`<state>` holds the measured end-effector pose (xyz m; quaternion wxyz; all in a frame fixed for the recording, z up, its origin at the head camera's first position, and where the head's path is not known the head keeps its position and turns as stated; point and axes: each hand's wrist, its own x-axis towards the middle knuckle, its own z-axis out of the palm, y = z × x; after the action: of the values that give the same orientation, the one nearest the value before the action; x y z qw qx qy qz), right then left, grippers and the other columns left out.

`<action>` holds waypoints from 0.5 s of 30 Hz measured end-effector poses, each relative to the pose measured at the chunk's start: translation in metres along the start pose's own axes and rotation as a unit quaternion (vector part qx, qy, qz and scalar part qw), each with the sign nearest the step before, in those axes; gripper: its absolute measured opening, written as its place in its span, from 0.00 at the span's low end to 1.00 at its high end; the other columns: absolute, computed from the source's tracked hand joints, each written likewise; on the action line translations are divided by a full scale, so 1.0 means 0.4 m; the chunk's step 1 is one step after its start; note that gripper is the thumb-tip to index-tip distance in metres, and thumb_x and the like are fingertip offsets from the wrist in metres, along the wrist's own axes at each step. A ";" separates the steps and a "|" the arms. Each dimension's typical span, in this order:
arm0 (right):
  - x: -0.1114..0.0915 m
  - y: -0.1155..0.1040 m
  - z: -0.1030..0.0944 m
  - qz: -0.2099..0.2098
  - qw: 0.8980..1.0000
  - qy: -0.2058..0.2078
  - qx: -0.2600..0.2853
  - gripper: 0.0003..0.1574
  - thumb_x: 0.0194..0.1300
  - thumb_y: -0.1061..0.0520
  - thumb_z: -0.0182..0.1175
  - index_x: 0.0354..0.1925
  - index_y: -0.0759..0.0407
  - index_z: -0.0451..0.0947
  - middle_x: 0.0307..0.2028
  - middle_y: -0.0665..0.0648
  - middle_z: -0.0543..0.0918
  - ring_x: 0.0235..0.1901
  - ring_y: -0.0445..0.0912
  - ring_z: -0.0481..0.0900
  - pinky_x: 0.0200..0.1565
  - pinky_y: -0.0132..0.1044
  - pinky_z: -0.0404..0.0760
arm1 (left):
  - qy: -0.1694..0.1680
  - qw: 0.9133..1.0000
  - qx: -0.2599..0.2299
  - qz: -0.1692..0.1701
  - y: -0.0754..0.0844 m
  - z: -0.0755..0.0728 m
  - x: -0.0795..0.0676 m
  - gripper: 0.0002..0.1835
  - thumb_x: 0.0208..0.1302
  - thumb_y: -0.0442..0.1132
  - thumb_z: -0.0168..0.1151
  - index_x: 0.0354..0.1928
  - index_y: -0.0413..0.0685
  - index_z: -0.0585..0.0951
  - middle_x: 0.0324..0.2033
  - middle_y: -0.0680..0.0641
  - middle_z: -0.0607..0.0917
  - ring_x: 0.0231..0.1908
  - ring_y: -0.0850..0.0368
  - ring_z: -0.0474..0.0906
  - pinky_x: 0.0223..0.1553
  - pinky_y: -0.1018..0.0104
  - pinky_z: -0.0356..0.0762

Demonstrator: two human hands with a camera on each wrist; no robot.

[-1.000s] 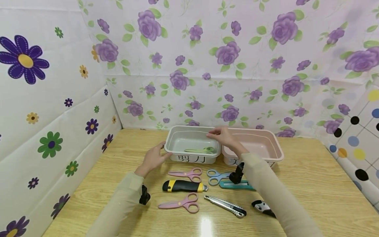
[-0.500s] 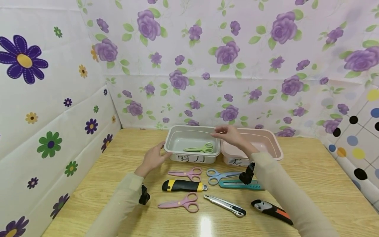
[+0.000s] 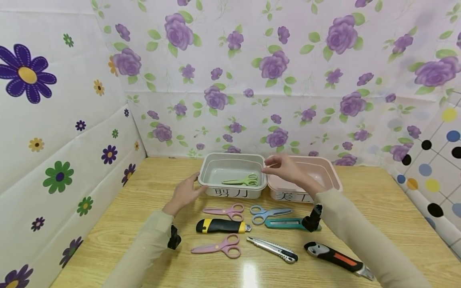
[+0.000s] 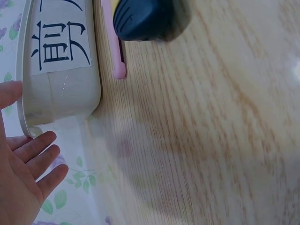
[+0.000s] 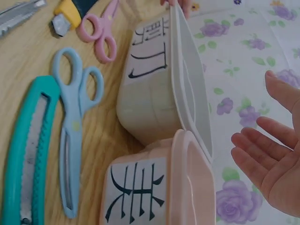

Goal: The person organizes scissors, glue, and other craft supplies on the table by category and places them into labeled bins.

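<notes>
Scissors point(image 3: 239, 182), the green ones, are just sitting inside the gray bin point(image 3: 232, 187). Left hand point(image 3: 185, 195) is at the gray bin's front left corner, thumb up by the rim, other fingers kinda spread. Right hand point(image 3: 286, 169) hangs just off its right rim, fingers loosely bent, thumb apart from them. Right beside the gray bin there's a pink bin point(image 3: 284, 189), and in front, a black-and-yellow cutter point(image 3: 221, 226).

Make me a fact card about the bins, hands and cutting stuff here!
Gray bin: green scissors lie inside
Pink bin: to the gray bin's right
Scissors on the table: farther pink pair, nearer pink pair, blue pair
Cutters on the table: yellow-black cutter, teal cutter, silver cutter, orange-black cutter
Left hand: at the gray bin's left end
Right hand: near where the bins meet, holding nothing
</notes>
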<state>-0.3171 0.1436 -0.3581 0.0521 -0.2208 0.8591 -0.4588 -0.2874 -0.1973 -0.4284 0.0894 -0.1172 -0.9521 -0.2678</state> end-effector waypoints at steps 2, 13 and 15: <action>-0.008 -0.002 0.007 -0.006 1.000 -0.001 -0.003 0.28 0.56 0.50 0.64 0.50 0.67 0.74 0.48 0.69 0.77 0.45 0.55 0.78 0.47 0.47 0.76 | -0.002 1.000 0.002 -0.001 -0.001 0.000 0.001 0.36 0.59 0.52 0.57 0.62 0.33 0.64 0.52 0.35 0.76 0.45 0.40 0.77 0.44 0.47 0.74; -0.079 -0.011 0.047 -0.066 0.996 -0.060 -0.005 0.29 0.55 0.51 0.65 0.51 0.65 0.74 0.46 0.62 0.79 0.44 0.52 0.79 0.44 0.41 0.78 | 0.002 1.000 -0.003 0.002 -0.006 0.005 0.002 0.37 0.59 0.53 0.57 0.62 0.33 0.64 0.51 0.34 0.77 0.41 0.41 0.78 0.41 0.48 0.75; -0.092 -0.007 0.054 -0.070 0.995 -0.078 0.002 0.29 0.55 0.51 0.65 0.51 0.65 0.74 0.46 0.63 0.79 0.44 0.52 0.79 0.45 0.40 0.78 | 0.003 1.000 -0.003 0.004 -0.006 0.005 0.002 0.37 0.59 0.52 0.58 0.62 0.33 0.64 0.50 0.34 0.77 0.42 0.41 0.78 0.42 0.47 0.75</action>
<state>-0.2768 0.1412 -0.3723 0.0872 -0.3150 0.8343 -0.4440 -0.2890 -0.1981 -0.4309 0.0929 -0.1208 -0.9505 -0.2709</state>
